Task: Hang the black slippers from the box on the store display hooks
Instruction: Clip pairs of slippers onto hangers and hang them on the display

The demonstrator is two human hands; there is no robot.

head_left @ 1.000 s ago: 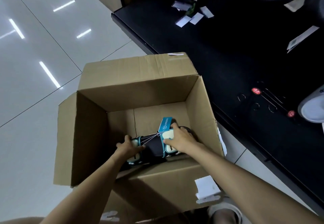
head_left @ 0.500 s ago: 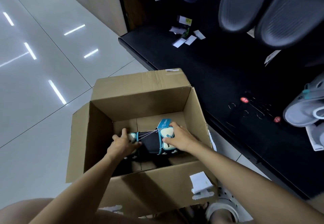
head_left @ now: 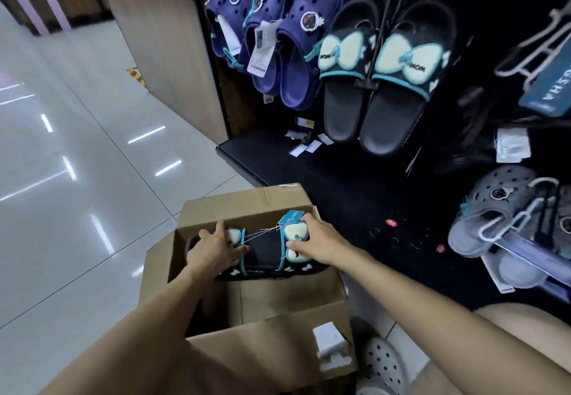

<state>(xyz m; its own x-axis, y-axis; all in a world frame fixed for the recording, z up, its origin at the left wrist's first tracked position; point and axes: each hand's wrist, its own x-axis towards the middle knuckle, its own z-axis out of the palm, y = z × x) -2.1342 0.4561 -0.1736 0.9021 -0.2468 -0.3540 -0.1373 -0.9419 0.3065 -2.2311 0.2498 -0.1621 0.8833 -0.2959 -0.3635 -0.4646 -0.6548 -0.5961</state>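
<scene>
Black slippers (head_left: 265, 248) at the rim of the box (head_left: 244, 203), gripped by both hands; not yet hung.

Left hand (head_left: 213, 251) wraps its fingers round one end of the pair, thumb on top; right hand (head_left: 315, 241) curls over the other end at the bow strap, blue tag (head_left: 290, 218) and string just beside its fingers; pair looks tied together, lying across the box opening; one matching pair (head_left: 380, 67) already hangs on the display above, so judged early-to-mid task: lift out, carry up, hook on; target hook not identifiable, the display wall is too dark; box interior below the slippers hidden by arms and flap, so remaining pairs unknown; hanger on the held pair not visible.
</scene>
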